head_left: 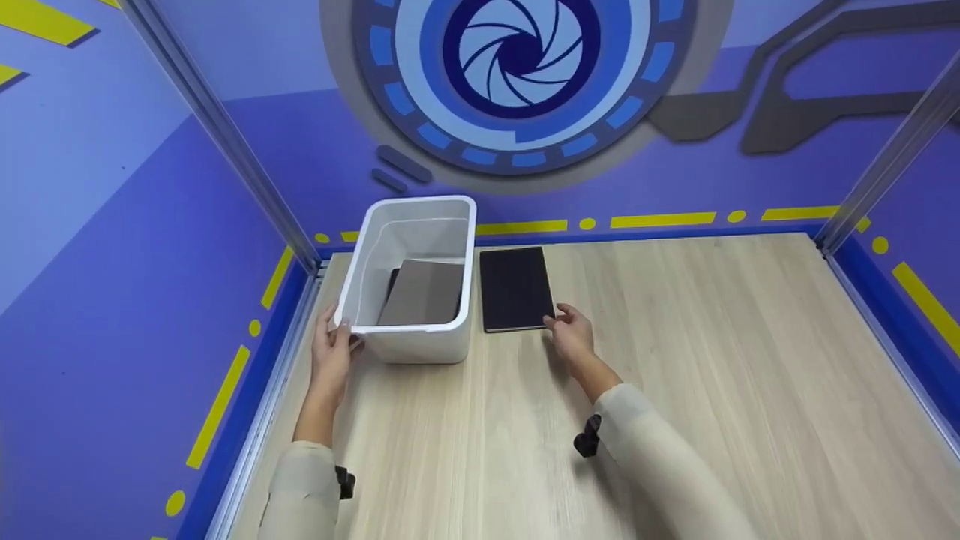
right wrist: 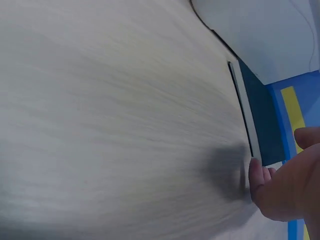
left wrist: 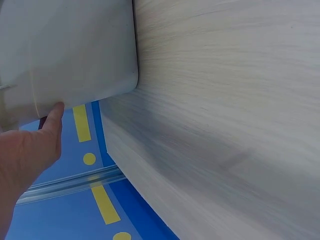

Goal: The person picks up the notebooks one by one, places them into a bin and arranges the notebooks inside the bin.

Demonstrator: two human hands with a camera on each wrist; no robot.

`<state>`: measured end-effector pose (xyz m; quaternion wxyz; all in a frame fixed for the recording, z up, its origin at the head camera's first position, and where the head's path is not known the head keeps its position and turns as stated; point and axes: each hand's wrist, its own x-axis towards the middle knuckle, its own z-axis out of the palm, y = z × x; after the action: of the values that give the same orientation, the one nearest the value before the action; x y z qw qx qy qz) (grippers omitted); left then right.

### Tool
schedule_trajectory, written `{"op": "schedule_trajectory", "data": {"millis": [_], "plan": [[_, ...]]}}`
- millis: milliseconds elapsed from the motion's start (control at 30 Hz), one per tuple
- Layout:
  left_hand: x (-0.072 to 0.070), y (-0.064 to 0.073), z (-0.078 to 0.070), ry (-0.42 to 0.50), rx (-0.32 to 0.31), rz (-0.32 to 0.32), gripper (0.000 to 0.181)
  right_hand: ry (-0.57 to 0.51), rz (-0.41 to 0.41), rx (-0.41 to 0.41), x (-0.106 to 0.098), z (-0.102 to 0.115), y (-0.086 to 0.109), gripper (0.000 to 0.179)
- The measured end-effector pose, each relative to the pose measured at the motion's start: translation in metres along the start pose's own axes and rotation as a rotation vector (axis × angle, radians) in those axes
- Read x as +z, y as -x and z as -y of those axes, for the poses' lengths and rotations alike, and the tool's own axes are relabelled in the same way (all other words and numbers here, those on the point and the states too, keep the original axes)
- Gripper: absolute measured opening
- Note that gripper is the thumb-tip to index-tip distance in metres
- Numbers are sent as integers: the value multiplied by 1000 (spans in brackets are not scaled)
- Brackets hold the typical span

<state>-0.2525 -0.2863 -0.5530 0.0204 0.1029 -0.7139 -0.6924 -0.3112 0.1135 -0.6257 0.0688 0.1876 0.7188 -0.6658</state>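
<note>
A white plastic bin (head_left: 420, 346) stands at the back left of the table, with a taupe book (head_left: 424, 291) lying inside over something dark. My left hand (head_left: 332, 351) grips the bin's near left corner, fingertips at the rim. The left wrist view shows one of its fingers (left wrist: 56, 117) against the bin's wall. Right of the bin lies a black hardcover notebook (head_left: 516, 289), flat on the table. My right hand (head_left: 574, 337) is at its near right corner, fingertips touching there. In the right wrist view, one digit (right wrist: 306, 135) is raised apart from the other fingers.
The wood-grain table (head_left: 712, 360) ends at a purple-blue back wall (head_left: 795, 172) with yellow marks. Metal frame posts rise at the back corners, the left post (head_left: 225, 135) close behind the bin. A small black device (head_left: 589, 436) is strapped to each sleeve.
</note>
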Motion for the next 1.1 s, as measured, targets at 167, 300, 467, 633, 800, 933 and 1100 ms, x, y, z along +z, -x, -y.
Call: {"op": "schedule_trajectory", "data": {"millis": [167, 300, 467, 633, 800, 933, 1100], "plan": [[0, -2, 2, -12, -8, -6, 55, 115, -58, 1, 12, -8, -6, 60], [0, -1, 2, -20, -11, -11, 56, 208, -111, 7, 18, -12, -7, 60], [-1, 0, 1, -31, -8, -20, 55, 330, -165, 11, 22, -11, -9, 61], [-2, -1, 0, -39, -18, -26, 55, 459, -185, 4, 23, -4, -11, 55], [-1, -3, 0, -32, -21, -23, 56, 554, -173, 46, 22, 1, -13, 44], [-2, -2, 0, -30, -28, -23, 56, 548, -155, 89, 21, 4, -15, 44], [-3, 0, -1, -26, -36, -19, 56, 542, -171, 88, 22, 3, -17, 44]]}}
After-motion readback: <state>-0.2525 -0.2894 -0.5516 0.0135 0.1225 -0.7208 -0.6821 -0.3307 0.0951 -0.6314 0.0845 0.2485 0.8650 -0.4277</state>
